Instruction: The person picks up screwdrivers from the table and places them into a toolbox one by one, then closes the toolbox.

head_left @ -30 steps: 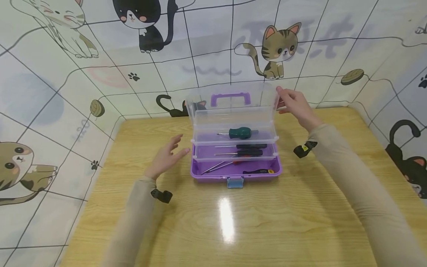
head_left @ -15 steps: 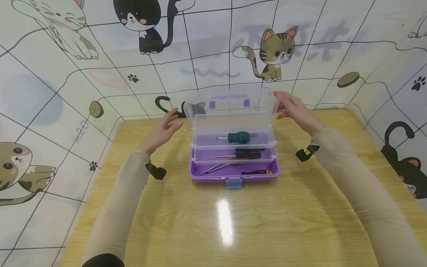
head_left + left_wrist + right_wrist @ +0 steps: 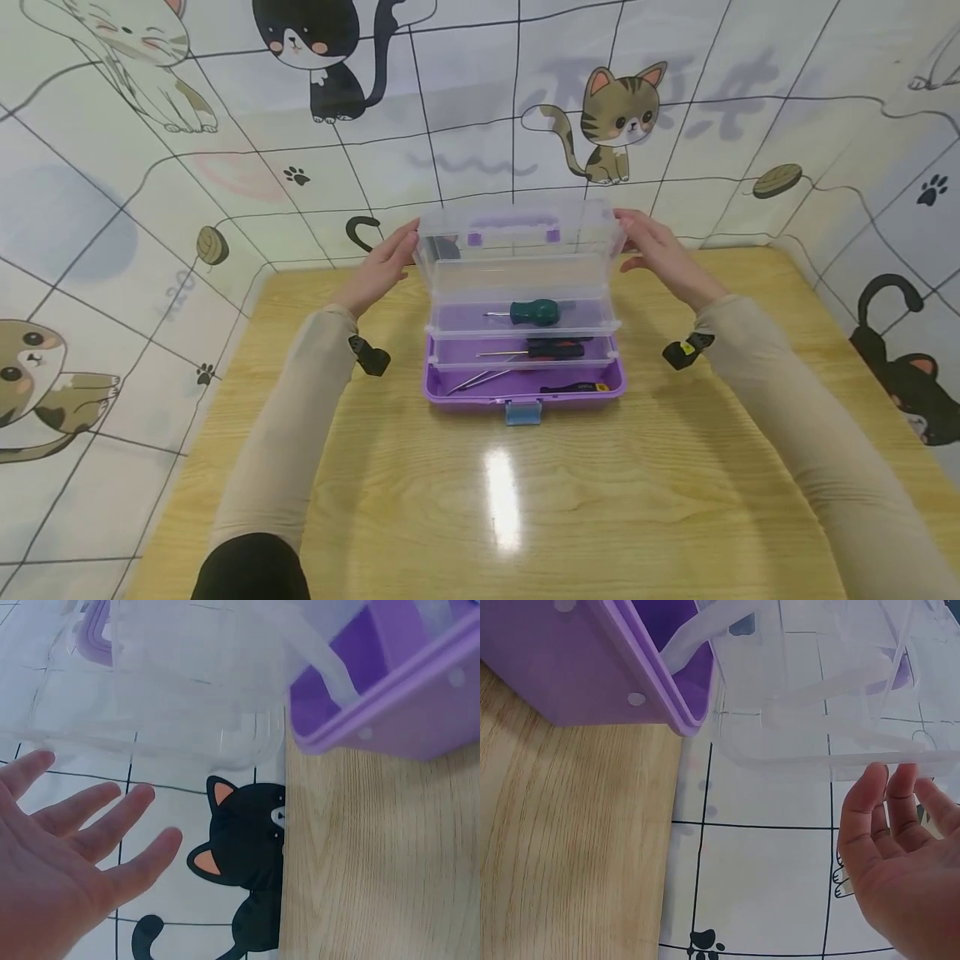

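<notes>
A purple toolbox stands with its clear lid raised and its clear trays fanned out. In the upper tray lies a green-handled screwdriver; a black-handled screwdriver lies below it. The bottom holds more slim tools and a black-and-yellow tool. My right hand holds the lid's right edge by bent fingertips, as the right wrist view shows at the rim. My left hand is at the lid's left edge, fingers spread and extended; whether they touch it I cannot tell.
The toolbox stands on a wooden table, near its back edge. Behind it and at both sides hangs a white cloth printed with cats and grid lines. A blue latch hangs at the box's front.
My left hand has moved up and inward from beside the box to the lid's left edge. My right hand has stayed on the lid's right edge; the purple handle has tipped over.
</notes>
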`<state>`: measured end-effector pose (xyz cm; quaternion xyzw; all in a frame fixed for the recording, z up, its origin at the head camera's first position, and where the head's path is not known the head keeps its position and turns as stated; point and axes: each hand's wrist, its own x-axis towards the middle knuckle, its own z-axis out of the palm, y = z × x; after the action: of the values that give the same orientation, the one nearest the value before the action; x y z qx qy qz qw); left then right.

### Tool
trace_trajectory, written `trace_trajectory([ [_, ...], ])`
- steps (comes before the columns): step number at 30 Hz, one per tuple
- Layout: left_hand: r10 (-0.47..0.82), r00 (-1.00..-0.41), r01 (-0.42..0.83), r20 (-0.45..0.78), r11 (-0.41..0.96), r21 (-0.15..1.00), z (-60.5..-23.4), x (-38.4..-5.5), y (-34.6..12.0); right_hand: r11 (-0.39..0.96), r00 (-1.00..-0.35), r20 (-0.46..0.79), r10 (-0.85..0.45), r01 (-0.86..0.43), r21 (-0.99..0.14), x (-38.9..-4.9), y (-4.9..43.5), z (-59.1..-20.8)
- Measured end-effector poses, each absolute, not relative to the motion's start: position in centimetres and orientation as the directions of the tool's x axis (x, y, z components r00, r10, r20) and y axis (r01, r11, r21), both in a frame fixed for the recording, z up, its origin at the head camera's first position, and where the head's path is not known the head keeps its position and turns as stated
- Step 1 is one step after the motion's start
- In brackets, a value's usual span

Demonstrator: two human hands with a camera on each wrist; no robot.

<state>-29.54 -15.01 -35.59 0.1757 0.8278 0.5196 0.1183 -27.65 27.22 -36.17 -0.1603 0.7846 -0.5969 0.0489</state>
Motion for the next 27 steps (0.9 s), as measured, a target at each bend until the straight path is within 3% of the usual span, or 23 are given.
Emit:
trace_trajectory([
  [10, 0.442, -0.896, 0.097, -0.049, 0.303, 0.948, -35.6, -29.3, -15.4, 0.269, -0.942, 0.091, -0.323, -0.184, -0.945, -26.8, 27.1, -35.7],
  [22, 0.524, -0.845, 0.073, -0.105, 0.307, 0.949, -35.3, -27.5, -16.3, 0.436, -0.929, -0.076, -0.362, -0.097, -0.895, -23.9, 27.4, -34.2],
  [27, 0.542, -0.833, 0.070, -0.114, 0.307, 0.949, -35.3, -26.8, -16.3, 0.453, -0.919, -0.075, -0.387, -0.119, -0.884, -23.5, 27.5, -34.3],
])
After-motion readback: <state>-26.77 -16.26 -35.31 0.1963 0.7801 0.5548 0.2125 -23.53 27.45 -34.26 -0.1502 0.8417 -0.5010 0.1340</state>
